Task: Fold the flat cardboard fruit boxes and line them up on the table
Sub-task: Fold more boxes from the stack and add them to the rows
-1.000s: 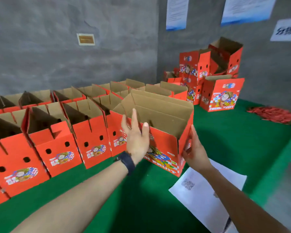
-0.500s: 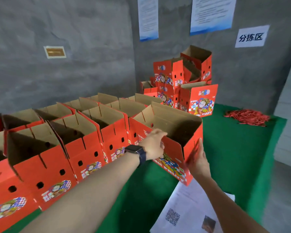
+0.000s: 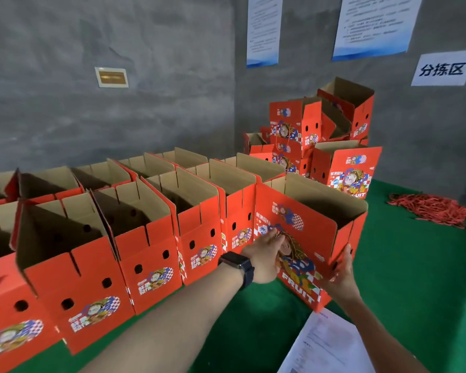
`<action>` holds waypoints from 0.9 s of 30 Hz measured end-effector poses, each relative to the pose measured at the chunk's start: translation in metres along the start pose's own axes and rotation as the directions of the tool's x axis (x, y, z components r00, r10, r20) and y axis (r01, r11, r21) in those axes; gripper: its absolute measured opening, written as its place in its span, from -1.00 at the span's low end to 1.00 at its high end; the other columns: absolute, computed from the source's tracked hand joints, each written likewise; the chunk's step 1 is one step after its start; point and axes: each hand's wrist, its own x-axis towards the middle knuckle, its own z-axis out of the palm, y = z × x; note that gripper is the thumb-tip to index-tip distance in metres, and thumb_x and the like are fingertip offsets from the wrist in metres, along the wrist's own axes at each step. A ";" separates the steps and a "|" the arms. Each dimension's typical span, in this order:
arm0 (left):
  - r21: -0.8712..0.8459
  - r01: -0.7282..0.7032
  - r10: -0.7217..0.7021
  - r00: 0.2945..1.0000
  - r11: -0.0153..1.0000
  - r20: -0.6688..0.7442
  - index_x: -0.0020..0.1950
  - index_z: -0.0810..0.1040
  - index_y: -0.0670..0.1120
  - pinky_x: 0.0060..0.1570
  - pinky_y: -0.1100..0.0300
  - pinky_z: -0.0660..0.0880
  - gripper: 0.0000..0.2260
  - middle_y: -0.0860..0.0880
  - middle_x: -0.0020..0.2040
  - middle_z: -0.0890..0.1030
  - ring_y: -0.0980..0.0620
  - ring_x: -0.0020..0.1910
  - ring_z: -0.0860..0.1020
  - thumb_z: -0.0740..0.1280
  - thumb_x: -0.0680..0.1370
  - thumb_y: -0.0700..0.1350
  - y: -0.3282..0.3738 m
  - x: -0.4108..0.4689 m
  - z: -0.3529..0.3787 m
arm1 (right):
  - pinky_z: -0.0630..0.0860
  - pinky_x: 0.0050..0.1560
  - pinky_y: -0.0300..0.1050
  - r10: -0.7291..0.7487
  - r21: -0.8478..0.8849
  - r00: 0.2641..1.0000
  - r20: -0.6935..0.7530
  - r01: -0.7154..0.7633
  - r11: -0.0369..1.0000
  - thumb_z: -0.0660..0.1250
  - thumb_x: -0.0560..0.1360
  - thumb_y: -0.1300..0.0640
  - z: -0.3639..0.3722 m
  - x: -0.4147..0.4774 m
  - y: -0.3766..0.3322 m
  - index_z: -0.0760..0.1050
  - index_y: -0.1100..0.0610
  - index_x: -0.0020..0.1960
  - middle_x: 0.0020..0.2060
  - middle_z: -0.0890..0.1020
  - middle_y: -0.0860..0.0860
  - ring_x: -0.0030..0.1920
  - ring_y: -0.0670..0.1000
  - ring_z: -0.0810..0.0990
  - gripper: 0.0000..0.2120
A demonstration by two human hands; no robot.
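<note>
1. Box (image 3: 307,232): red, open-topped, standing on the green surface (image 3: 414,265) at the right end of the near row (image 3: 151,254), just beside the next box. Its broad printed face is turned toward you.
2. Left grip (image 3: 264,254): fingers straight and flat, pressing the box's printed face. A dark watch (image 3: 237,265) is on that wrist.
3. Right grip (image 3: 339,275): at the box's near right corner, fingers extended up along the side panel, not curled round anything.
4. Rows: two lines of open red boxes run leftward, flaps up.
5. Stack (image 3: 293,125): more boxes piled in the far corner.
6. Strips (image 3: 431,208): a red heap, far right on the surface.
7. Paper (image 3: 331,345): a white sheet lies under your right forearm.
</note>
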 end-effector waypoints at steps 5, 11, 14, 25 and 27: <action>-0.041 0.124 -0.126 0.992 0.991 -0.028 0.57 -0.06 0.02 0.49 -0.05 0.11 -0.35 0.04 0.57 -0.17 -0.06 0.55 -0.04 0.25 0.59 -0.12 -0.035 -0.018 0.002 | 0.58 -0.16 0.18 0.088 -0.094 0.996 -0.014 -0.089 0.992 0.45 0.44 0.23 0.005 0.007 -0.017 -0.24 -0.02 0.55 0.31 0.43 0.22 0.05 0.25 0.58 0.01; -0.122 0.270 -0.277 0.960 0.955 -0.041 0.55 0.06 0.05 0.47 -0.03 0.18 -0.42 0.08 0.57 -0.06 -0.06 0.53 0.08 0.25 0.60 -0.09 -0.085 -0.066 0.010 | 0.47 -0.14 0.08 0.228 -0.185 0.950 -0.214 -0.269 0.945 0.23 0.55 0.24 0.017 0.000 -0.044 -0.14 0.03 0.55 0.08 0.52 0.32 -0.14 0.23 0.50 -0.27; -0.175 0.311 -0.327 0.942 0.934 -0.072 0.54 0.12 0.07 0.46 0.04 0.21 -0.45 0.07 0.57 0.01 -0.04 0.51 0.15 0.25 0.60 -0.07 -0.112 -0.110 0.011 | 0.48 0.11 0.17 0.415 0.170 0.871 -0.263 -0.382 0.908 0.25 0.51 0.30 0.038 -0.014 -0.056 0.06 0.29 0.47 0.21 0.46 0.30 0.12 0.30 0.50 -0.39; -0.482 0.559 -0.709 0.673 0.675 -0.212 0.36 0.44 -0.07 0.16 0.28 0.44 -0.64 0.01 0.32 0.51 0.07 0.15 0.55 0.33 0.56 -0.10 -0.200 -0.378 0.044 | 0.41 -0.10 -0.20 -0.167 -0.022 0.953 0.251 0.178 0.984 0.21 0.52 0.38 0.211 -0.172 -0.172 0.49 0.16 0.09 -0.10 0.55 -0.02 -0.14 0.05 0.55 -0.78; -0.577 0.572 -0.790 0.564 0.583 -0.240 0.29 0.51 -0.13 0.09 0.26 0.49 -0.69 -0.03 0.22 0.59 0.05 0.05 0.60 0.34 0.55 -0.17 -0.208 -0.432 0.050 | 0.41 -0.02 -0.15 -0.400 -0.022 0.823 0.402 0.446 0.895 0.22 0.51 0.39 0.247 -0.225 -0.200 0.53 0.24 0.13 -0.03 0.64 0.07 -0.02 0.12 0.59 -0.75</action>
